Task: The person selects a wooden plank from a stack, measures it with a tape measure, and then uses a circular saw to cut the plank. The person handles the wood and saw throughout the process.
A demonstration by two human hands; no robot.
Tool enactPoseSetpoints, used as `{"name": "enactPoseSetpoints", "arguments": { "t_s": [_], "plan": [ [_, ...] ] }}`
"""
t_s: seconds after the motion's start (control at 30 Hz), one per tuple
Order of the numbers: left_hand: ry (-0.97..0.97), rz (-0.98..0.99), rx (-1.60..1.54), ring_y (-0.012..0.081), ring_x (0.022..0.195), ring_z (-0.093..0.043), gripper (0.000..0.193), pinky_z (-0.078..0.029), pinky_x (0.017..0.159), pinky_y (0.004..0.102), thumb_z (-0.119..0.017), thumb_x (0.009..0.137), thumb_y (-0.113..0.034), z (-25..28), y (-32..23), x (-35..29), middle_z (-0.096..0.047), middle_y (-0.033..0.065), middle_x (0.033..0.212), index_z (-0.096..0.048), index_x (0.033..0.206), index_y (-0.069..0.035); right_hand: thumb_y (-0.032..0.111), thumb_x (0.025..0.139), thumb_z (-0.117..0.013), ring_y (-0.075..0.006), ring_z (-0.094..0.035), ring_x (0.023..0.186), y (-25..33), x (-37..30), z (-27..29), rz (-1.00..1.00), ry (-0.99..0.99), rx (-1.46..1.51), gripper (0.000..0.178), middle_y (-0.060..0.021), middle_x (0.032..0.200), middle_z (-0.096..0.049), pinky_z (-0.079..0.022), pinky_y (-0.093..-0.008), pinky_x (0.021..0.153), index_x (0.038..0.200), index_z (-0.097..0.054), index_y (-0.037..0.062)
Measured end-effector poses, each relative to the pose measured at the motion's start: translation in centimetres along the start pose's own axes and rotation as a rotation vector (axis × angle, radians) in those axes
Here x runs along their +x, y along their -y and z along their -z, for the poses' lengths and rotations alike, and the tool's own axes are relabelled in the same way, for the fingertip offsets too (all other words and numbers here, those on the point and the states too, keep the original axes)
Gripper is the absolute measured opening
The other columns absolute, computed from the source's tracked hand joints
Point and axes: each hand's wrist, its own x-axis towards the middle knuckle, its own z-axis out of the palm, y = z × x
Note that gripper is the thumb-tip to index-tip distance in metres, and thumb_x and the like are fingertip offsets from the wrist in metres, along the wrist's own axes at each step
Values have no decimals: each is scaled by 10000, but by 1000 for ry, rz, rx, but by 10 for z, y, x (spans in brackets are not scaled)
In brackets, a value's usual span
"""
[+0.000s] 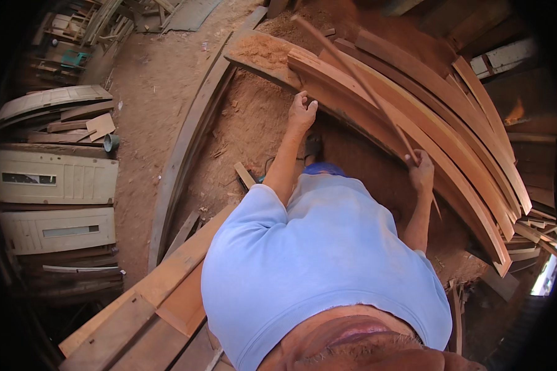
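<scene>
Planks (pixel 414 117), reddish-brown, long and stacked in overlapping layers, filled the right and far side of the scene, their edges bowed by the lens.

Listed left to right:
- Pale panelled doors (pixel 56 179), laid flat at far left, with offcuts and boards piled above and below them.
- Dirt floor (pixel 148 93), strewn with sawdust, running away toward a far heap of timber scraps.
- Long boards (pixel 185 148), lying in a curve along the floor; more flat boards (pixel 155 297) lay near, lower left.
- Left hand (pixel 302 111), arm stretched forward, fingers curled over the near edge of the plank stack beside a mound of sawdust (pixel 263 52); closed on the edge, though how firmly could not be told.
- Thin wooden strip (pixel 353 80), running from the far centre down to the right hand across the stack.
- Right hand (pixel 421 173), closed around the near end of that strip, level with the stack's edge.

Step in hand, as judged: the strip was being lifted or drawn off the stack while the left hand steadied the top plank. The next move would seem to call for a firm grip on the strip's end and room to swing its long far end clear of the piled timber.
</scene>
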Motion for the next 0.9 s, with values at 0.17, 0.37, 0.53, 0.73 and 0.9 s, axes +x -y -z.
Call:
{"name": "enactPoseSetpoints", "arguments": {
  "t_s": [0.17, 0.37, 0.53, 0.73, 0.9],
  "plan": [
    [-38, -136, 194, 457, 1265, -540, 702, -405, 1110, 517, -730, 890, -293, 16, 40, 103, -573, 291, 1381, -459, 1480, -24, 268, 867, -811, -323, -713, 900, 11, 45, -66, -55, 233, -41, 643, -185, 937, -727, -543, -419, 842, 1429, -572, 66],
    [71, -310, 330, 488, 1351, -448, 805, -350, 1152, 536, -786, 863, -287, 43, 50, 199, -494, 274, 1482, -401, 1526, -40, 162, 880, -803, -309, -712, 855, 22, 80, -102, -217, 189, -39, 744, -144, 870, -722, -538, -417, 807, 1532, -451, 92],
    [278, -55, 142, 305, 1094, -701, 497, -541, 954, 406, -797, 872, -163, 46, 38, 245, -718, 179, 1218, -626, 1317, -21, 132, 880, -804, -305, -707, 824, 10, 98, -103, -194, 126, -110, 799, -132, 840, -708, -535, -417, 777, 1567, -397, 114],
    [342, -14, 189, 258, 1040, -721, 379, -544, 931, 368, -753, 909, -140, 49, 54, 268, -751, 166, 1133, -687, 1265, -29, 281, 930, -783, -246, -658, 755, 12, 102, -107, -116, 115, -138, 731, -103, 784, -658, -519, -387, 725, 1548, -447, 81],
    [535, 71, -320, 310, 1221, -650, 557, -485, 1066, 355, -726, 963, -198, 56, 68, 280, -677, 156, 1355, -561, 1486, -102, 162, 874, -816, -286, -686, 782, 15, 111, -107, -215, 171, -124, 829, -116, 817, -696, -541, -400, 765, 1589, -397, 140]
  ]
}}
